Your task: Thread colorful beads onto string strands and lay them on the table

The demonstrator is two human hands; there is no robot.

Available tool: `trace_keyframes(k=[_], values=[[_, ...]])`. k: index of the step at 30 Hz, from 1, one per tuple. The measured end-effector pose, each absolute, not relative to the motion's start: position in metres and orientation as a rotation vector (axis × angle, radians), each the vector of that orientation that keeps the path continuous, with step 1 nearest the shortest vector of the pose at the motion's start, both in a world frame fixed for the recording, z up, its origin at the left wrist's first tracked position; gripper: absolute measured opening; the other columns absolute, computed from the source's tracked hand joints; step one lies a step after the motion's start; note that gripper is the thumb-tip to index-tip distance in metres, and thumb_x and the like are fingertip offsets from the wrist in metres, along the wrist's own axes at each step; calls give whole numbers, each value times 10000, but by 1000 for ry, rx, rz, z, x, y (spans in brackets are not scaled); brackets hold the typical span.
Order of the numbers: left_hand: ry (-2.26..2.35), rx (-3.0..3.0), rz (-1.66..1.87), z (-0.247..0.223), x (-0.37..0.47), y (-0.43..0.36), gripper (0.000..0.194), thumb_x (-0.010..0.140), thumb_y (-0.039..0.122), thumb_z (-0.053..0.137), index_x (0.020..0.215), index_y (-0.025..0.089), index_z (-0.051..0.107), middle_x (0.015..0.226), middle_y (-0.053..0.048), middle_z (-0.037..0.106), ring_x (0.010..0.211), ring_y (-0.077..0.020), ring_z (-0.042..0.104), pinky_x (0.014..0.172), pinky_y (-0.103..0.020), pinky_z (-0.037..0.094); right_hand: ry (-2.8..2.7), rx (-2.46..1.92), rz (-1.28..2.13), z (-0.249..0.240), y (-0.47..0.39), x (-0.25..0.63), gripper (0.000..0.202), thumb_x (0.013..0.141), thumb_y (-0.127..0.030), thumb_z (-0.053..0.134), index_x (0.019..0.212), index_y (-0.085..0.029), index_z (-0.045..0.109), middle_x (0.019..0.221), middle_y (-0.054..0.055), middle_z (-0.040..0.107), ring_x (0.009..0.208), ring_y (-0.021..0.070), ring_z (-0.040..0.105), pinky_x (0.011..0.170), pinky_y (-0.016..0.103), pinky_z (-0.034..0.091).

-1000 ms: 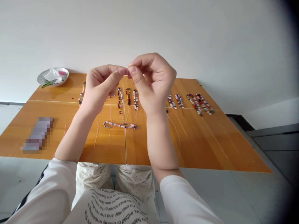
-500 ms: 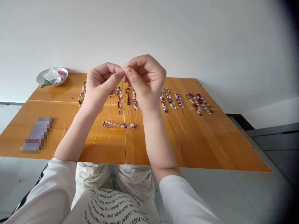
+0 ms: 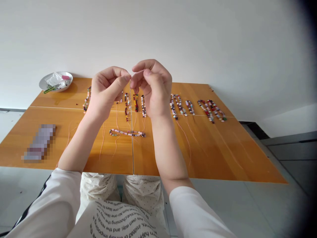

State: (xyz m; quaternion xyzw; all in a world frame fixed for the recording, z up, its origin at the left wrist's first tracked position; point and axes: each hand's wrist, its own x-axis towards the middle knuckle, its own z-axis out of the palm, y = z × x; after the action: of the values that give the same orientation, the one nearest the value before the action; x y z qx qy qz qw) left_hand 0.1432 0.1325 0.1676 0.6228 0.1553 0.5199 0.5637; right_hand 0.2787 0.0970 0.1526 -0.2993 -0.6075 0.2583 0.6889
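Observation:
A thin pale thread runs between my two raised hands above the table. My left hand pinches one part of it between thumb and forefinger. My right hand holds another part against its thumb tip, with the other fingers loosely curled. Below them a beaded string lies crosswise on the table. Behind my hands stand out several strands of coloured beads in a row, among them a dark red and yellow one. My hands and forearms hide part of that row.
On the wooden table a metal plate at the back left holds a plastic bag and a green-handled tool. A blurred-out flat object lies at the left. More bead strands with loose thread tails lie at the right.
My right thumb has drawn away to the right from my left fingertips, and the thread now shows between them. The left hand has stayed nearly still.

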Motion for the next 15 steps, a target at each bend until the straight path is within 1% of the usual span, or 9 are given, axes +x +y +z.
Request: trace_keyframes(k=[2,4,6,8,11,13,15], values=[[350,1460,1216,167,143,134,267,726,413,834,686,233,641,466,52,419,413,-54,287,399,-290,184,-1352,-651,606,155,93,279,215,919,-491,536,1007,-312,615,739,-1,614,721,188,582,639,358,471],[341,1456,1219,166,143,136,291,716,431,847,684,229,641,472,48,417,420,-51,284,400,-288,174,-1368,-610,576,157,89,278,206,879,-475,610,1030,-335,618,723,-9,588,679,190,542,630,358,453],[327,1453,1224,165,143,138,316,700,451,860,683,226,639,478,46,411,426,-48,276,398,-289,170,-1354,-612,481,159,87,276,189,851,-479,679,961,-336,621,710,-20,548,636,168,505,624,340,448],[321,1459,1213,164,143,139,323,698,459,862,692,228,636,484,49,390,432,-46,266,399,-291,171,-1321,-688,388,160,86,274,195,863,-481,693,859,-311,598,730,-24,545,635,147,514,650,321,469],[282,1429,1204,165,144,138,311,679,429,876,686,231,637,477,61,312,415,-37,207,381,-286,138,-1318,-786,346,158,88,274,267,908,-530,631,830,-282,569,805,-15,601,703,139,580,707,314,512],[264,1396,1201,168,144,135,261,699,377,856,685,229,641,478,64,281,409,-38,171,375,-281,107,-1339,-763,338,156,92,276,316,901,-589,613,847,-279,579,816,-18,616,721,131,599,709,306,528],[293,1377,1191,173,144,129,195,744,304,798,681,225,632,481,59,291,412,-48,169,385,-279,101,-1352,-715,320,154,96,278,360,879,-632,612,844,-274,588,798,-27,612,713,122,601,693,298,534]])
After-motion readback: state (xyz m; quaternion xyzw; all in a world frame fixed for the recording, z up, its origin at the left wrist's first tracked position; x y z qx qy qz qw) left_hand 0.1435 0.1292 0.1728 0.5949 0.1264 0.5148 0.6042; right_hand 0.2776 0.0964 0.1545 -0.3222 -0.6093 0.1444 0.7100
